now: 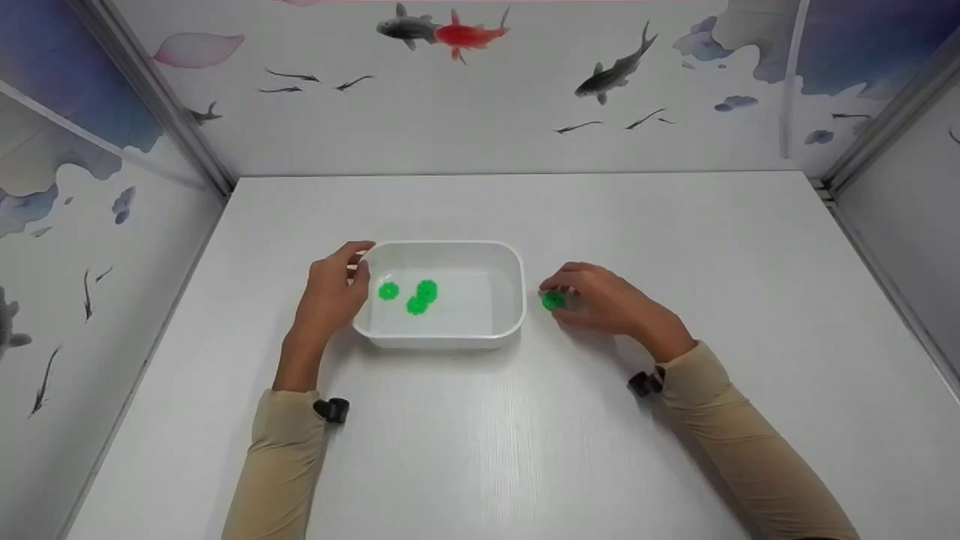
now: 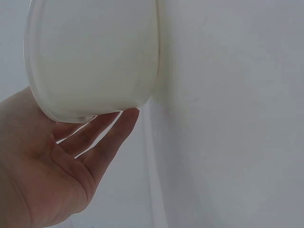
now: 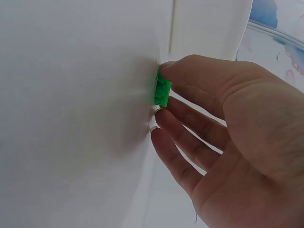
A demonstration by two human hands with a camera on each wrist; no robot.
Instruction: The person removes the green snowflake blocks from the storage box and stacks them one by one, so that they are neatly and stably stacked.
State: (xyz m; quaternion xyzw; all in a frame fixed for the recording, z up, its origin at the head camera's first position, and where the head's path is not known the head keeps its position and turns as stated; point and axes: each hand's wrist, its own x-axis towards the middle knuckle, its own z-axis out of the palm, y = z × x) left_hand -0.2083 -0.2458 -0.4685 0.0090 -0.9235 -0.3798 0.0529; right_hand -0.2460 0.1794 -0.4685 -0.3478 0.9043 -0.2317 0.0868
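A white rectangular tub [image 1: 450, 341] with rounded corners rests on the table. My left hand [image 1: 334, 292] grips its left end, thumb at the rim; the left wrist view shows the fingers against the tub's outer wall [image 2: 95, 61]. Inside lie three small green flower-shaped pieces [image 1: 388, 291], two of them touching. Just right of the tub, my right hand [image 1: 607, 300] pinches another green flower-shaped piece [image 1: 553, 301] between thumb and fingers. Seen from the right wrist, that green piece [image 3: 162, 87] stands close at the table surface, with the other fingertips touching down beside it.
The white table [image 1: 465, 450] is enclosed by panels: a back wall [image 1: 480, 112] printed with fish, and side walls left and right. Black wrist cameras [image 1: 334, 410] sit at both sleeve cuffs.
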